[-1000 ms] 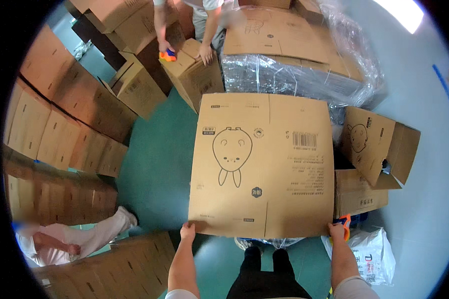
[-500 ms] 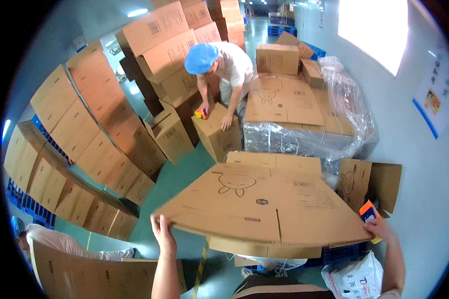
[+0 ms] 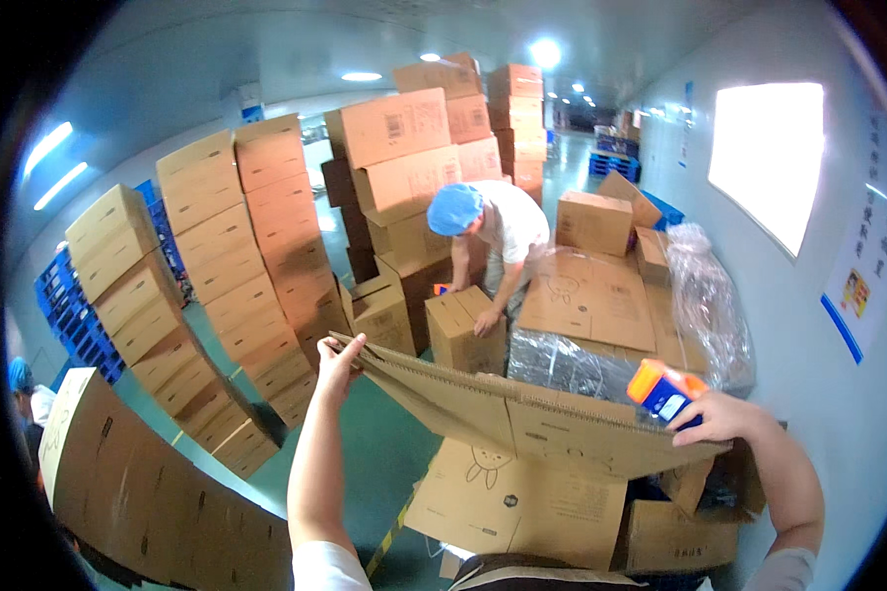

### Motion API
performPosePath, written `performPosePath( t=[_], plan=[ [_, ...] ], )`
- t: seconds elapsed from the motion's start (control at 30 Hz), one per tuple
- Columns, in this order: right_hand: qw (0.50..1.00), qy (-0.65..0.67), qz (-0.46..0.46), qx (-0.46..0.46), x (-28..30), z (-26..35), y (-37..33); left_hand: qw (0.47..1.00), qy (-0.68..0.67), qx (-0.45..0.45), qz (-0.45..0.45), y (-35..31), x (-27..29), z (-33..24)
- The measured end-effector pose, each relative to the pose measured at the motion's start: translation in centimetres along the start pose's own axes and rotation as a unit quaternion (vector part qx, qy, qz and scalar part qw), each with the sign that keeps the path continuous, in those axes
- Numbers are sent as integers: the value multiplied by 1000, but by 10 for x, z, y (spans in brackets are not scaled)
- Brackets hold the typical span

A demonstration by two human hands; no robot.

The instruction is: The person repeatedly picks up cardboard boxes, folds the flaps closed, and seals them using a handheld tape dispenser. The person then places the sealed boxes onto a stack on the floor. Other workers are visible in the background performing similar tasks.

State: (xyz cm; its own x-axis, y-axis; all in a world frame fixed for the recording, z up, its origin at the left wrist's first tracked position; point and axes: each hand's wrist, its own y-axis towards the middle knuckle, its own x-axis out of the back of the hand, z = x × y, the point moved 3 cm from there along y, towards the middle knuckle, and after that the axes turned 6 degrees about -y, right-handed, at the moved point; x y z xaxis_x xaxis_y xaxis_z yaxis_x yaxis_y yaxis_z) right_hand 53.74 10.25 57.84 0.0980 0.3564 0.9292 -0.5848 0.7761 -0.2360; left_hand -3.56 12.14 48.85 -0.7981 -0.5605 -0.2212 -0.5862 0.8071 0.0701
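A flattened cardboard carton (image 3: 443, 399) is held up in front of me, tilted on its long edge. My left hand (image 3: 337, 360) pinches its upper left corner between thumb and fingers. At the other end my right hand (image 3: 715, 416) grips the upper right edge. That same hand also holds an orange and dark-blue tape dispenser (image 3: 663, 391), which sticks up above the board. Under the raised carton lies another flat carton (image 3: 512, 502) with a rabbit drawing, partly covered by it.
Ahead, a co-worker in a blue cap (image 3: 455, 209) bends over a brown box (image 3: 463, 335). Tall carton stacks (image 3: 207, 236) stand to the left. A pallet load in plastic wrap (image 3: 572, 360) sits ahead right, beside the wall. Near left is a large cardboard piece (image 3: 158, 483).
The carton in my hands has gone from lying nearly flat to tilted up, uncovering the flat carton beneath. Both hands have risen in the picture, and the view has tipped upward.
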Motion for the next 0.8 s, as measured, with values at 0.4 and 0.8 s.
performPosePath(
  t=[0.4, 0.8],
  plan=[
    [983, -69, -129, 107, -7, 20, 21, 984, -149, 62, 74, -39, 13, 26],
    [903, 379, -154, -134, 40, 7, 16, 920, -46, 84, 380, -5, -51, -54]
  ],
)
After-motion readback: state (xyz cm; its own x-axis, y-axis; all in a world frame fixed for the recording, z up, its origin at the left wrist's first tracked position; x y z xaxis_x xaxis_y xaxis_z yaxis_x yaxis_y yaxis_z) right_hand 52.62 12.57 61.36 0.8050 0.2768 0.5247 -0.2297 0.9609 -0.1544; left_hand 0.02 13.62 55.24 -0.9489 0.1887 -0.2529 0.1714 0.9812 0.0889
